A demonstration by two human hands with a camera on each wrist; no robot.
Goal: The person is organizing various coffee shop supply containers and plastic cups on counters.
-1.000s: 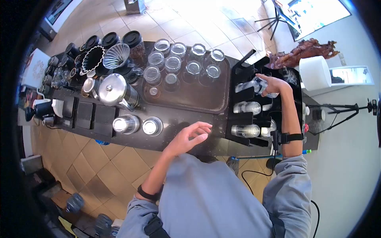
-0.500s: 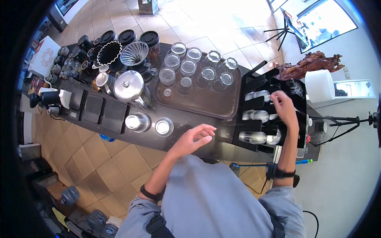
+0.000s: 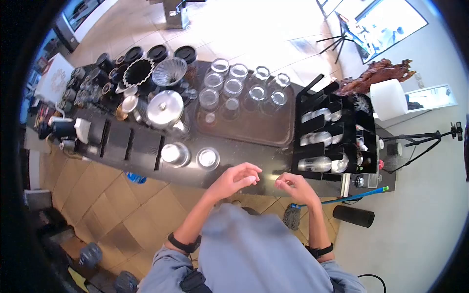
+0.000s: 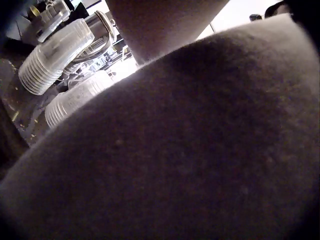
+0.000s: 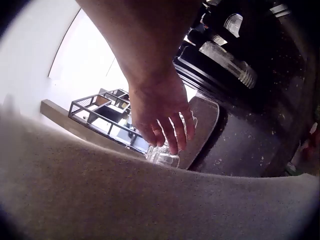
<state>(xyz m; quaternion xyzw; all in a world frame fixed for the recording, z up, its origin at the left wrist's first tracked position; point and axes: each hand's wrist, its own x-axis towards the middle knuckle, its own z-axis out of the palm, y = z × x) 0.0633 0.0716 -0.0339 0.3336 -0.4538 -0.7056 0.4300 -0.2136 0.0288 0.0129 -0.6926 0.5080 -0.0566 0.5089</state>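
Note:
Close to the counter's front edge, my left hand (image 3: 235, 180) hovers with loosely bent fingers and nothing in it. A short way to its right is my right hand (image 3: 299, 188), its fingers relaxed and holding nothing. To the left of my left hand stand two stacks of clear cups (image 3: 207, 158), seen from the side as ribbed cups (image 4: 55, 57) in the left wrist view. Beyond my right hand is a black organizer (image 3: 320, 149) with clear cups (image 3: 315, 164) lying in its compartments. In the left wrist view the sleeve hides most of the scene.
A brown tray (image 3: 249, 129) carries several upside-down drinking glasses (image 3: 233, 87). Further left stand a metal kettle (image 3: 165, 108), a glass dripper (image 3: 169, 72) and dark lidded jars (image 3: 185, 53). A blue-handled mop (image 3: 293, 215) leans by the counter's front right.
My right hand has let go of the clear cups in the organizer's back compartment and drawn back toward my body, beside the left hand. My left hand has barely moved.

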